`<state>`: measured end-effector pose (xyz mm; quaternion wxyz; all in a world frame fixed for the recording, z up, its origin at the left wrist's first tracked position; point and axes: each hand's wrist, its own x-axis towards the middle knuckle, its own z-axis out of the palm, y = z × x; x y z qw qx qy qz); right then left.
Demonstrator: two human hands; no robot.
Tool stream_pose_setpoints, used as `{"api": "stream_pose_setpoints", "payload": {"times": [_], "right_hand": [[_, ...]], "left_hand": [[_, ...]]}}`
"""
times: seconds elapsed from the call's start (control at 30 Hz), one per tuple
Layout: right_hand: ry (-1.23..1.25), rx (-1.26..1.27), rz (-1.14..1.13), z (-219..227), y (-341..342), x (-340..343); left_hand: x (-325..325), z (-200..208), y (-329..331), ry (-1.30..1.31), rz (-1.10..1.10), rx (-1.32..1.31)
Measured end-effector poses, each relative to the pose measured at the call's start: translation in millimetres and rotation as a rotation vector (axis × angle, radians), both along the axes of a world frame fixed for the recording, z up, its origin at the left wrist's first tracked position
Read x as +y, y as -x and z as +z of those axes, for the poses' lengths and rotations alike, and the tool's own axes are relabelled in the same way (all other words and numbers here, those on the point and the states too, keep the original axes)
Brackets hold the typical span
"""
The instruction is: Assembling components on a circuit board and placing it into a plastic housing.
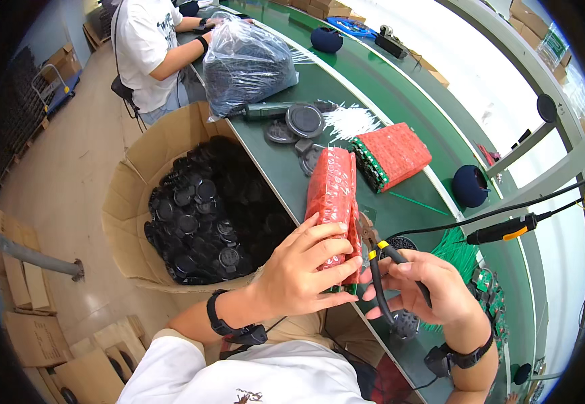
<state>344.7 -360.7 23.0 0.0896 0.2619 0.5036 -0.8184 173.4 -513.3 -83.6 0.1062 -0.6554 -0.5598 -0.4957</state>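
Observation:
My left hand [299, 273] is wrapped round a bundle in red bubble wrap [330, 185], held upright over the table's near edge. In my right hand [433, 286] is a pair of cutting pliers [368, 234] with black and yellow handles. The plier jaws touch or nearly touch the right side of the bundle; I cannot tell if they bite on anything. The handles are spread apart. Farther back lies a second red bubble-wrapped bundle [403, 153], with green circuit board edges showing at its left end. Beside it are white cable ties [351, 123] and round black parts [304, 120].
A large cardboard box [123, 209] full of round black parts stands left of the table. Green ties [455, 252] and loose circuit boards [487, 293] lie to the right. A black tool [504, 230] hangs on a cable. Another person [145, 54] handles a plastic bag [246, 64].

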Motion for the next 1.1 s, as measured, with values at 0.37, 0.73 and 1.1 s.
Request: {"api": "stream_pose_setpoints", "payload": {"times": [0.37, 0.73, 1.1], "right_hand": [[0.038, -0.082, -0.102, 21.2, 22.5, 8.1], [-0.012, -0.102, -0.142, 30.1, 23.0, 10.6], [-0.063, -0.139, -0.190, 25.6, 30.0, 25.0]], "left_hand": [[3.8, -3.6, -6.8, 0.004, 0.031, 0.006], [9.5, -3.9, -12.9, 0.002, 0.052, 0.014], [12.6, -6.7, -19.2, 0.001, 0.062, -0.001]]}}
